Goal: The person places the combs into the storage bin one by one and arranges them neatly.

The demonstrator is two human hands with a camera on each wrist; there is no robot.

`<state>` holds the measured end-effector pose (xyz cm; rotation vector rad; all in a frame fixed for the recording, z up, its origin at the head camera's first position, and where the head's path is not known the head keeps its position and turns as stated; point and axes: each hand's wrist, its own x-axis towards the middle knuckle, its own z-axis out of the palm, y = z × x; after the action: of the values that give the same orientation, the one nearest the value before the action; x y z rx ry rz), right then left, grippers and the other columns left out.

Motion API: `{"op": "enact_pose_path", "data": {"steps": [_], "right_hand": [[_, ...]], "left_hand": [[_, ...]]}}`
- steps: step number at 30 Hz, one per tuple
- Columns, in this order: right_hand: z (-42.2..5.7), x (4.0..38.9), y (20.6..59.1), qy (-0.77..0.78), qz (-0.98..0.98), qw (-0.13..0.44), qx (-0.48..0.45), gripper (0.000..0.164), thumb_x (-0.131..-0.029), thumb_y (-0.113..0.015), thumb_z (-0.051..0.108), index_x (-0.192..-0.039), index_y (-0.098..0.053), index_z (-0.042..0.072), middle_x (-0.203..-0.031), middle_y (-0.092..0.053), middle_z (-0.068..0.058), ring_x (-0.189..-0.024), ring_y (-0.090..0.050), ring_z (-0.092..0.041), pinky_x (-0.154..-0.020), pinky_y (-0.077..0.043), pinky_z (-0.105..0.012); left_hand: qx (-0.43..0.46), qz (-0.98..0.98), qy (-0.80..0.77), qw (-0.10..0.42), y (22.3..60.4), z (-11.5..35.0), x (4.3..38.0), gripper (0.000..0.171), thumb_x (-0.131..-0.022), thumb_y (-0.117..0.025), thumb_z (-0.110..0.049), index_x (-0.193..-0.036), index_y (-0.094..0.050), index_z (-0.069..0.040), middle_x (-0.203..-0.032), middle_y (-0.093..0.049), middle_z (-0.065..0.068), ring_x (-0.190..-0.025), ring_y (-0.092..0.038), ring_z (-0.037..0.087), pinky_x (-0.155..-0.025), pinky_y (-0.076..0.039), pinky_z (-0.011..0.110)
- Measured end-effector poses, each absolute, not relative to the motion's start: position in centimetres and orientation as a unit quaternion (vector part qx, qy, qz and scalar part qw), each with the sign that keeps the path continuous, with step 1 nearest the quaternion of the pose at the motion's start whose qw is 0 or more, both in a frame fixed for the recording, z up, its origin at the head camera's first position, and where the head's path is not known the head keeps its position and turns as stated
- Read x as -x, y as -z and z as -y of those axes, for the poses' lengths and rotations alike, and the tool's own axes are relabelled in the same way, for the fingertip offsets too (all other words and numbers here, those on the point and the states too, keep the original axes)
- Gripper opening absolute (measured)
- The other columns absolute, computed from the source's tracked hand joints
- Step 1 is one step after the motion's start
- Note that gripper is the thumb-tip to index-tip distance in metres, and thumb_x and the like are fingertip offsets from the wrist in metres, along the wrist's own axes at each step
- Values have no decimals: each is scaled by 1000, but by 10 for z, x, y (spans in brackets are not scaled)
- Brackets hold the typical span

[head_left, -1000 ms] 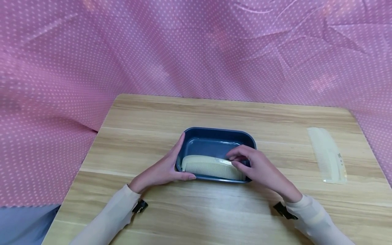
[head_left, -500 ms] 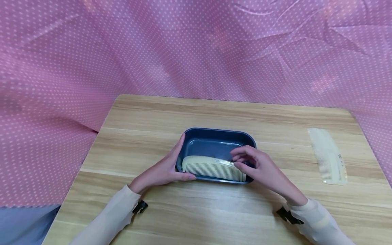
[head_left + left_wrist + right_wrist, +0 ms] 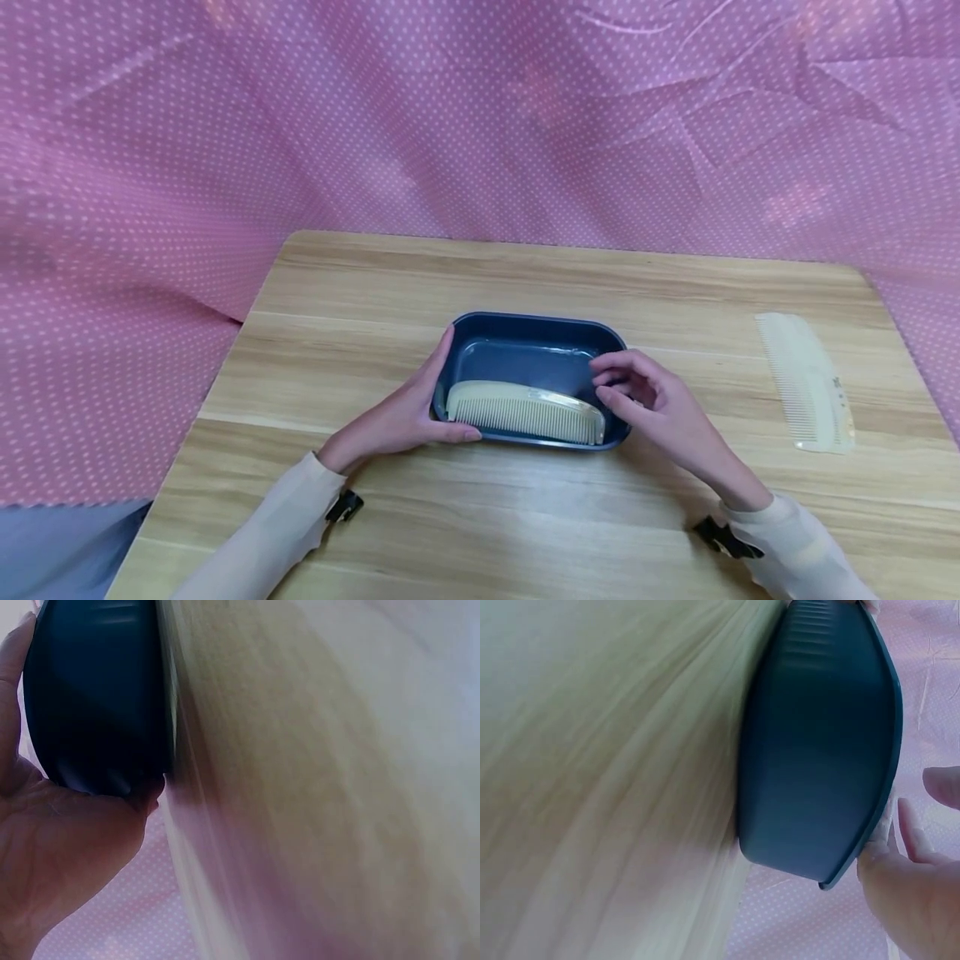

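A dark blue rectangular box (image 3: 517,362) with rounded corners sits mid-table. Inside it, along the near wall, lies a cream comb (image 3: 525,410), teeth facing me and curved back away. My left hand (image 3: 405,417) grips the box's left end, thumb along the near wall and fingers around the far left corner. From the left wrist, the palm (image 3: 67,840) is right against the box's outer end. Over the right rim hovers my right hand (image 3: 663,412), fingers loosely bent and holding nothing. In the right wrist view, its thumb (image 3: 943,786) is apart from the box (image 3: 817,750).
A second pale comb (image 3: 806,383) lies on the wooden table (image 3: 450,525) at the right, teeth to the left. Pink dotted cloth (image 3: 480,117) hangs behind the table and down its sides. Black clips (image 3: 345,505) show at both sleeve cuffs.
My right hand has let go of the right end of the comb and drawn back to the right, over the box's rim. The left hand and the box have stayed put.
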<state>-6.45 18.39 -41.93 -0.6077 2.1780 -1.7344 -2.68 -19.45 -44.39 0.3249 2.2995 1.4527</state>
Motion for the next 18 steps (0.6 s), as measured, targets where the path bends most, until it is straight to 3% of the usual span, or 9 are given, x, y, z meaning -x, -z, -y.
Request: {"op": "enact_pose_path", "data": {"steps": [5, 8, 18], "right_hand": [[-189, 64, 418, 607, -759, 131, 196, 32, -108, -69, 3, -139, -64, -4, -132, -65, -28, -114, -66, -23, -94, -57, -24], [-192, 62, 416, 604, -764, 121, 190, 32, -109, -68, 5, -139, -64, -4, -131, -65, -27, -113, -66, -21, -93, -57, -23], [-211, 60, 415, 600, -778, 84, 166, 31, -110, -64, 2, -140, -62, -8, -128, -69, -25, -112, -68, -19, -96, -56, -21]], "left_hand": [[-108, -822, -520, 204, 444, 194, 26, 140, -88, -94, -42, -172, 18, -40, -180, 7, -14, -165, -1, 16, -129, -14, 60], [-109, -824, -518, 201, 443, 194, 26, 140, -89, -94, -43, -173, 17, -35, -180, 7, -12, -165, -2, 20, -128, -15, 63], [-112, -829, -510, 201, 444, 193, 27, 140, -89, -93, -44, -173, 17, -34, -181, 7, -8, -166, -1, 23, -128, -13, 64]]}}
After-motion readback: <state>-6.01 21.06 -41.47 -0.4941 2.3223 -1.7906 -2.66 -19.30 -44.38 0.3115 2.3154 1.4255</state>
